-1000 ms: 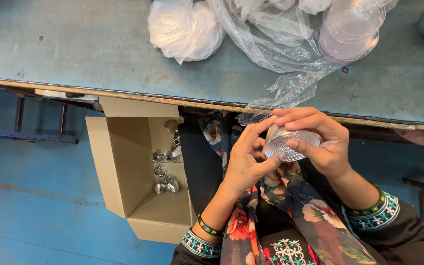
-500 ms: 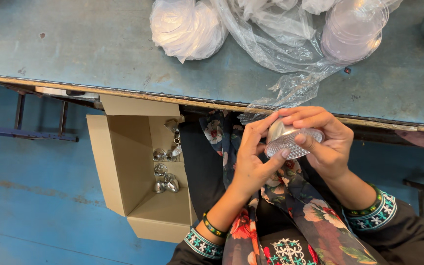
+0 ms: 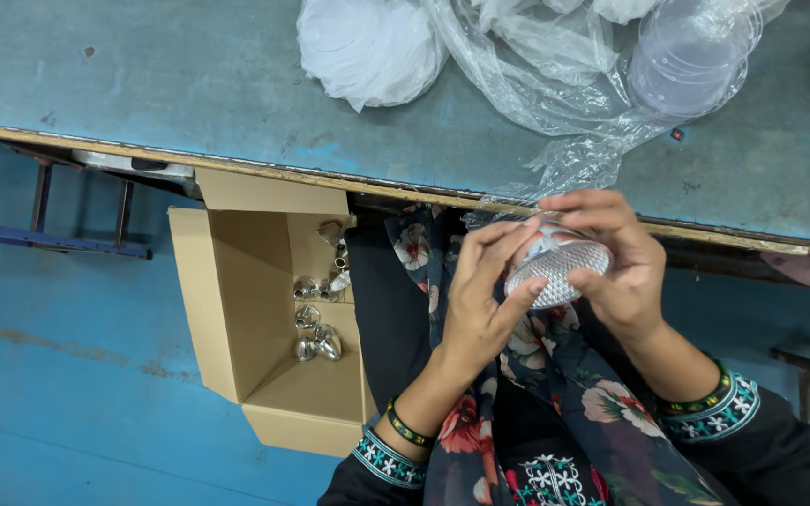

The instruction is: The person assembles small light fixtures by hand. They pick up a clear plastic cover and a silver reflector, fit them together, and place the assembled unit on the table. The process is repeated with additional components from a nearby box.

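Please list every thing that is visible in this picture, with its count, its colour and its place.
Round ribbed part: one, clear and silvery, held between both hands.
Cardboard box: one, brown, open, on the floor beside the person's left.
Shiny metal pieces: several, silver, inside the box.
Table: one, worn blue top, in front.
Plastic bags: some, clear, crumpled on the table.
White bundle: one, on the table.
Stack of clear discs: one, wrapped, on the table.
Floor: blue.
Left hand: fingers on the part.
Right hand: gripping the part.
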